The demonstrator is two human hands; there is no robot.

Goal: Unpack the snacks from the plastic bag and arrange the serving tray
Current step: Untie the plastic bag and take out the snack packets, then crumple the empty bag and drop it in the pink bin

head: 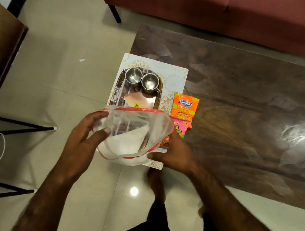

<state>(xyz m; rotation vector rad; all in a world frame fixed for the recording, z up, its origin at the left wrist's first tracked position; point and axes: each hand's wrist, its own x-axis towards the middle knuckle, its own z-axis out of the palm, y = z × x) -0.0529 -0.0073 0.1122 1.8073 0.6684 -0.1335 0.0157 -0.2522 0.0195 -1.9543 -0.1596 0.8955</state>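
One clear plastic bag (134, 134) with a red rim is held over the near end of the tray, its mouth gaping wide and turned up toward the person, its long axis running from left to right between the two hands. The left hand (86, 134) pinches the bag's left edge, thumb in front and fingers curled behind the film. The right hand (173, 153) grips the right edge low down, fingers closed on the plastic. Nothing shows clearly inside the bag.

Under it lies one oblong serving tray (130, 95) with a mirrored floor, its long axis pointing away from the person. Two steel cups (133, 75) stand side by side at its far end, open ends up. The tray sits on one patterned placemat (176, 75) at the left end of one dark wooden table (250, 101).

Just right of the tray lie three snack packets in a row along the table: an orange Kurkure packet (184, 106) farthest, a pink packet (180, 128) overlapping its near end, and a third packet (164, 143), mostly hidden behind the bag and right hand.
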